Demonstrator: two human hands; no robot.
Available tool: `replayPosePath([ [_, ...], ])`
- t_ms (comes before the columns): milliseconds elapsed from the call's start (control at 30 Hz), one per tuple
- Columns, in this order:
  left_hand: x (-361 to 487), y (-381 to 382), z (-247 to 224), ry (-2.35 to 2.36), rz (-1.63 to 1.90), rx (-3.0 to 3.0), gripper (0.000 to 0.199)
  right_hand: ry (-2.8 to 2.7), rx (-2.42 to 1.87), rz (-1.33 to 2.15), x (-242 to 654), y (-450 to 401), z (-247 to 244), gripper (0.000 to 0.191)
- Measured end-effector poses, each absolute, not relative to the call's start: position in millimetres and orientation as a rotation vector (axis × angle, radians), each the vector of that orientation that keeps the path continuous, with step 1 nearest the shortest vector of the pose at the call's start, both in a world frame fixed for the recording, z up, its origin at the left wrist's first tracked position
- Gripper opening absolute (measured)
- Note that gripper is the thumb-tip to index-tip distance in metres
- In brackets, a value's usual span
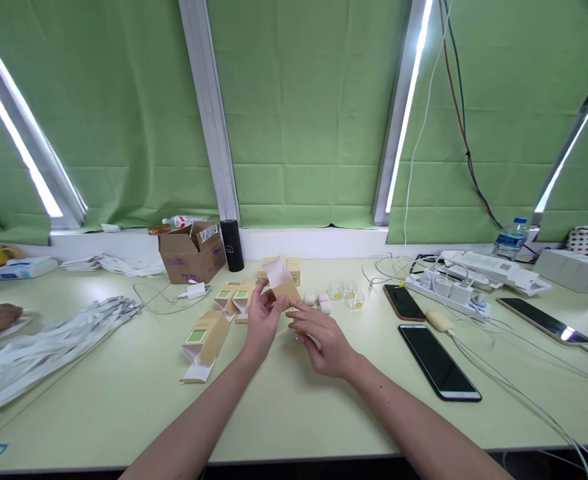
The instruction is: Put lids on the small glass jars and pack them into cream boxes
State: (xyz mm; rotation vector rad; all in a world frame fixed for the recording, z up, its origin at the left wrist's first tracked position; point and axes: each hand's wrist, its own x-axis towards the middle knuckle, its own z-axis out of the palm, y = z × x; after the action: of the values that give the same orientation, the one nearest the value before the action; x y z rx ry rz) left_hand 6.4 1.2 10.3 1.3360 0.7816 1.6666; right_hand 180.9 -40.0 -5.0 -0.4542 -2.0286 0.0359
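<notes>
My left hand point(264, 317) is closed around a small kraft-paper box point(285, 288) whose white-lined flap stands open at the top. At the box's lower right edge are the fingertips of my right hand point(324, 338), its fingers stretched out and the thumb apart. Beyond it stand more kraft boxes point(294, 268). To the left, a kraft box with a green label point(207, 337) lies with its flap open, near two smaller-looking ones point(244, 297). Right of the held box sit small white round pieces point(324, 304) and clear containers with yellow centres point(355, 302).
A brown carton point(191, 253) and black cylinder point(231, 245) stand at the back. White straps point(64, 340) lie left. On the right are a dark phone point(439, 362), another phone point(404, 303), a tablet-like device point(547, 320), a power strip point(449, 293), cables and a water bottle point(511, 239).
</notes>
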Motion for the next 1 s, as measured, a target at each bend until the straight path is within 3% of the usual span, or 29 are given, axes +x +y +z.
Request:
replayPosePath([
  [167, -1.7, 5.0, 11.9, 0.844, 1.631, 1.278, 0.059, -1.962, -0.717, -0.034, 185.1, -34.7, -5.3, 0.034],
  [433, -10.3, 9.4, 13.5, 1.009, 1.583, 1.318, 0.054, -2.123, -1.287, 0.115, 186.9, -30.5, -7.7, 0.053],
  [767, -10.0, 19.2, 5.7, 1.159, 1.349, 1.586, 0.051, -2.041, -1.579, 0.072, 204.6, -18.6, 0.1, 0.051],
  [1000, -9.8, 16.1, -9.6, 1.15, 1.166, 1.817, 0.055, -2.032, -1.559, 0.0, 206.9, -15.3, -2.1, 0.047],
])
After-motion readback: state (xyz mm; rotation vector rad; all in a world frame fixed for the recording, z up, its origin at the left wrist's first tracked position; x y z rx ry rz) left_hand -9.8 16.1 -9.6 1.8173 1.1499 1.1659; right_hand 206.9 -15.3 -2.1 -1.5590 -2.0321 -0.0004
